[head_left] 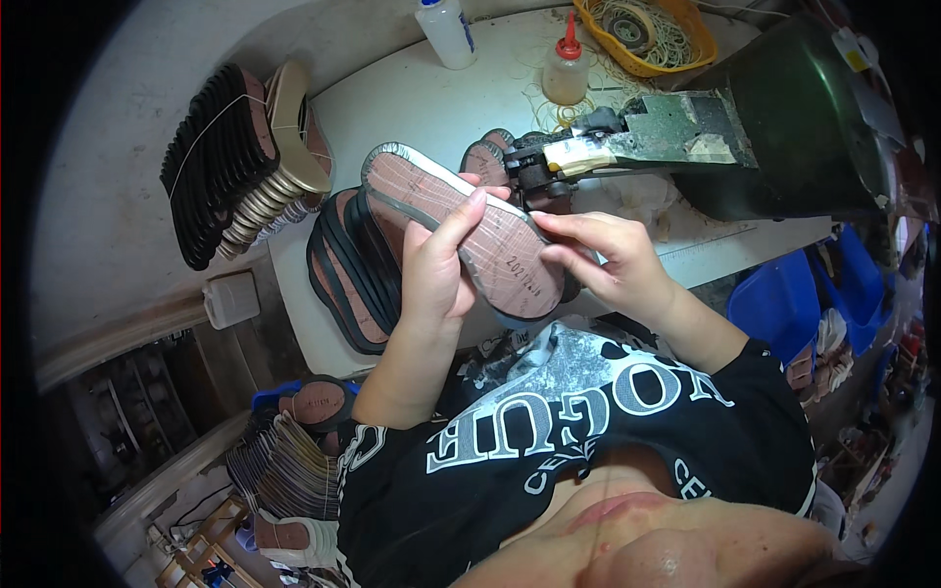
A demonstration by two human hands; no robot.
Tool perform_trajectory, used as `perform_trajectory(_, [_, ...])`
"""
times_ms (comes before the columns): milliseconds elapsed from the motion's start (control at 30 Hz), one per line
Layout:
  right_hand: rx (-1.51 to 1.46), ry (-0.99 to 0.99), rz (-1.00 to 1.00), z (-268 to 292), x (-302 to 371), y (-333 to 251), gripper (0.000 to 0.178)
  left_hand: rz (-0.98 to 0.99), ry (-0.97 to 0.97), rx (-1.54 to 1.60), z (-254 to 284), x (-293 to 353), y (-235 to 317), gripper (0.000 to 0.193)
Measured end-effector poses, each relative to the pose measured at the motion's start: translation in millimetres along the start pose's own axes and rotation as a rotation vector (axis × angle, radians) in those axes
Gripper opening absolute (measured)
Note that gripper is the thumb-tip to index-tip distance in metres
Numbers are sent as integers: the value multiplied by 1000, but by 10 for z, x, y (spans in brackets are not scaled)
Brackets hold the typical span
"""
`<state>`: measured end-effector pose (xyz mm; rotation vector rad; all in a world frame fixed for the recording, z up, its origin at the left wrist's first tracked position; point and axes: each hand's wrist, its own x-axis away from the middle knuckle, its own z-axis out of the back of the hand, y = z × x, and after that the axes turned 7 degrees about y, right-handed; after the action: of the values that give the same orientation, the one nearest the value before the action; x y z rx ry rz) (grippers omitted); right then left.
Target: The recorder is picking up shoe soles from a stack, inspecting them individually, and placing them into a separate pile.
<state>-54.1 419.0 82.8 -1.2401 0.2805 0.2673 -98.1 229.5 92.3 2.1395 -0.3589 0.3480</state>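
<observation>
I note: gripped sole (492, 237) sharp, evenly lit; green housing (784, 127) right of grip, glinting; outer edges bowed, dark.

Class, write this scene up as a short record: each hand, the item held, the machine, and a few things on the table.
Left hand: grips the sole, thumb on top
Right hand: fingers at the sole's right edge
Sole: pinkish-brown face, dark edge
Machine: green machine, right side
Table: red-capped bottle, yellow basket, stacked soles
</observation>
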Motion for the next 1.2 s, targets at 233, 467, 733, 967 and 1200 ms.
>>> perform_trajectory(233, [-235,115,-378,66,55,5,10,-78,2,-51,-162,173,-59,27])
perform_trajectory(467, [-407,-78,-291,118,90,-24,10,-147,1,-116,-155,329,-58,29])
perform_trajectory(733, [-79,-24,-67,195,79,97,15,-163,-16,-80,-247,456,-240,28])
perform_trajectory(967, [-361,-22,-238,197,-10,-65,11,-145,-46,-166,-184,409,-250,27])
perform_trajectory(1200, [102,26,114,257,-112,-86,6,-142,-44,-201,-173,369,-357,19])
